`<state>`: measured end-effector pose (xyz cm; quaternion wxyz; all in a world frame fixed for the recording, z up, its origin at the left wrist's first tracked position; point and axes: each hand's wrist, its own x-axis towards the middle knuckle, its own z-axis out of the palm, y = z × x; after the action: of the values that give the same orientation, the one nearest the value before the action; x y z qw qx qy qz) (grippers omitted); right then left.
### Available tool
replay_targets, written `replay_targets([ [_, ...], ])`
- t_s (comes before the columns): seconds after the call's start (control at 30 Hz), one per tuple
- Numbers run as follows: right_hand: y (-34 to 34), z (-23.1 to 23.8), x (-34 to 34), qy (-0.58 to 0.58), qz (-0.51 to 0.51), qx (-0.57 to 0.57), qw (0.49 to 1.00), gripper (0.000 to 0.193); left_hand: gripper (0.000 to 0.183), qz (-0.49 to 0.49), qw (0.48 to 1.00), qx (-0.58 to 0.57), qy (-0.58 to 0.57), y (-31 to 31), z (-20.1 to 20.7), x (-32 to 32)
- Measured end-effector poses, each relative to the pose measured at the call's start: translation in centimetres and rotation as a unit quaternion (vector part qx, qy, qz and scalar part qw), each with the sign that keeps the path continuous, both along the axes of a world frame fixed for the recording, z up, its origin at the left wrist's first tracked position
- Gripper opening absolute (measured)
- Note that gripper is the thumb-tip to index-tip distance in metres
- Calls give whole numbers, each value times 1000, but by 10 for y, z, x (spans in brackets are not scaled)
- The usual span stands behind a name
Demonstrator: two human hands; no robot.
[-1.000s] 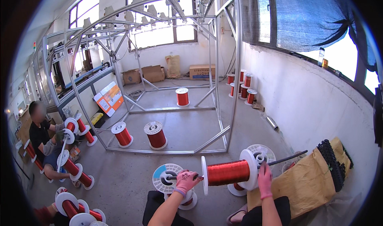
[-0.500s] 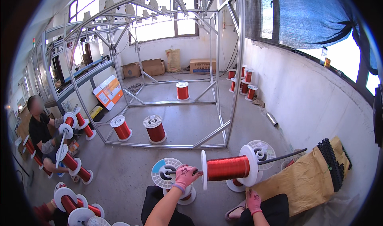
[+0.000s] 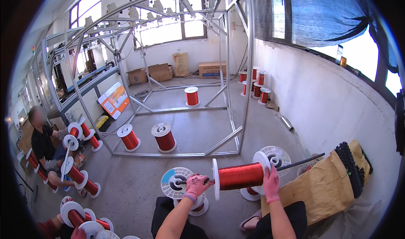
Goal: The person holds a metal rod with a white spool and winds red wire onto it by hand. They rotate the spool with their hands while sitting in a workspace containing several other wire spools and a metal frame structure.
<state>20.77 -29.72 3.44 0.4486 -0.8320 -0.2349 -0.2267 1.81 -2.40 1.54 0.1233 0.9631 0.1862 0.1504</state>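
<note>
A spool of red wire (image 3: 240,176) with white flanges lies sideways in front of me, threaded on a dark rod (image 3: 301,160) that sticks out at both ends. My left hand (image 3: 196,186), in a pink glove, is closed round the rod just left of the spool. Gripping the right flange from the near side is my right hand (image 3: 271,186), also pink-gloved; some of its fingers are hidden. Beneath the rod's left end stands an upright spool with a blue patch on its white flange (image 3: 168,173). Another white-flanged spool (image 3: 280,151) stands behind the right end.
A metal frame (image 3: 181,155) rises ahead, with several red spools (image 3: 166,143) on the floor there. Brown sacking (image 3: 314,188) with a black ridged strip (image 3: 350,167) lies right, beside the wall. Left, a seated person (image 3: 42,142) handles spools; another person's hand (image 3: 78,234) shows lower left.
My right hand has risen from beside my knee to the spool's right flange. The left hand keeps its hold on the rod, and the spool tilts slightly more.
</note>
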Motion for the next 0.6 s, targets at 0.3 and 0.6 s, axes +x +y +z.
replay_targets([
  [0.3,-69,-71,-32,148,-45,-100,983,33,43,-5,1000,20,-7,-7,7,-5],
  [0.6,-1,-2,13,23,19,9,1000,37,47,3,1000,10,-1,-4,3,1],
])
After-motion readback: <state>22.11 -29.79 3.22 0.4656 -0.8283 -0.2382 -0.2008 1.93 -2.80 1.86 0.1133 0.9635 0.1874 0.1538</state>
